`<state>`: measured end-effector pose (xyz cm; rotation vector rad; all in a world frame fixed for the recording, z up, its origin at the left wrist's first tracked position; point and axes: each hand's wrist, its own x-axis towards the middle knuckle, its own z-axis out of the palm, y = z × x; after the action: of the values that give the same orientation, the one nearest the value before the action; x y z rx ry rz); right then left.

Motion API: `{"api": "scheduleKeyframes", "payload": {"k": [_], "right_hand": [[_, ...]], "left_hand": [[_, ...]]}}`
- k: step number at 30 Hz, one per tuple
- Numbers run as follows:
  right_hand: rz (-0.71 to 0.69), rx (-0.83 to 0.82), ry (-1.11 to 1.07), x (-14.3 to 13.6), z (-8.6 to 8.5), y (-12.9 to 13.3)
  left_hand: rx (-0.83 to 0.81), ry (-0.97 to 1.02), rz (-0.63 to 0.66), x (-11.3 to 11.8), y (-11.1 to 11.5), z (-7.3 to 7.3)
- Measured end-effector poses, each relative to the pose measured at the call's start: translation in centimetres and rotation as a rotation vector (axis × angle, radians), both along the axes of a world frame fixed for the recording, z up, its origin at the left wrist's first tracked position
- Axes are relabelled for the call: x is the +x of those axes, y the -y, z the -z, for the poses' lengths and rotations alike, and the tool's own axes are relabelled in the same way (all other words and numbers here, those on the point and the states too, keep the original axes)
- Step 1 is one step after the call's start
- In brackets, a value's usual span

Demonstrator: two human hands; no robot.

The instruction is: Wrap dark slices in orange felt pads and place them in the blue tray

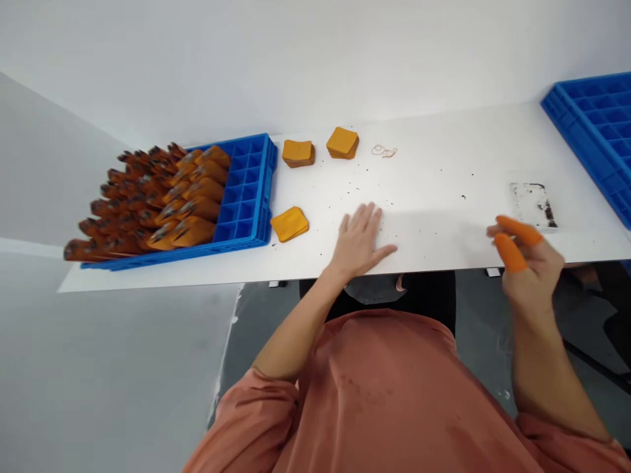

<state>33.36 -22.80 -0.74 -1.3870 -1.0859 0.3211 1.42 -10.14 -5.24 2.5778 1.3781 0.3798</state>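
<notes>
My left hand (359, 242) lies flat on the white table (419, 246) near its front edge, fingers spread and nothing held. Small dark crumbs lie around its fingertips. My right hand (530, 263) is raised over the table's front edge at the right, slightly blurred. Orange finger covers (520, 230) sit on its thumb and index finger, which are apart; I see nothing between them. Just beyond that hand is a shallow clear tray (527, 203) with dark crumbs in it. To the left of my left hand lies a small stack of yellow-orange pouches (290, 225).
A blue compartment crate (266, 197) at the left is partly filled with upright orange-brown packets (158, 200). Two more stacks of orange pouches (298, 152) (342, 142) stand at the back, beside thin rubber bands (384, 151). Another blue crate (586, 144) is at the right.
</notes>
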Motion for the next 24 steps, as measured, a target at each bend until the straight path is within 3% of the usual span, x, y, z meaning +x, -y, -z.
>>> {"api": "scheduleKeyframes", "payload": {"k": [2,4,6,10,12,15,17,19,21,24], "right_hand": [[-0.173,-0.093,-0.168,-2.2,1.1,2.5],[-0.398,-0.287,-0.295,-3.8,2.6,4.6],[-0.499,-0.490,-0.437,-5.1,4.5,5.9],[-0.466,-0.701,-0.822,-7.7,8.5,5.8],[-0.477,-0.769,-1.037,-8.8,9.9,5.0],[-0.502,-0.880,-1.273,-10.0,11.2,3.9],[-0.489,-0.917,-1.412,-10.6,11.6,3.4],[-0.470,-0.920,-1.550,-11.1,11.9,2.9],[-0.474,-0.909,-1.615,-11.5,12.1,2.4],[-0.493,-0.901,-1.639,-12.2,12.3,1.7]], "left_hand": [[0.009,0.040,-0.119,-2.1,-1.2,0.0],[-0.010,0.056,-0.191,-3.6,-1.7,0.4],[-0.044,0.046,-0.183,-3.3,-1.5,0.8],[-0.097,0.043,0.045,0.0,-0.1,0.3],[-0.080,0.094,0.108,0.1,0.6,-0.6],[0.028,0.158,0.016,-3.7,2.2,-1.5],[0.079,0.129,-0.073,-7.1,3.6,-1.3],[0.072,0.057,-0.177,-9.1,5.0,-0.6],[0.036,-0.014,-0.261,-8.7,6.2,0.3],[-0.016,-0.052,-0.210,-4.2,6.9,1.0]]}}
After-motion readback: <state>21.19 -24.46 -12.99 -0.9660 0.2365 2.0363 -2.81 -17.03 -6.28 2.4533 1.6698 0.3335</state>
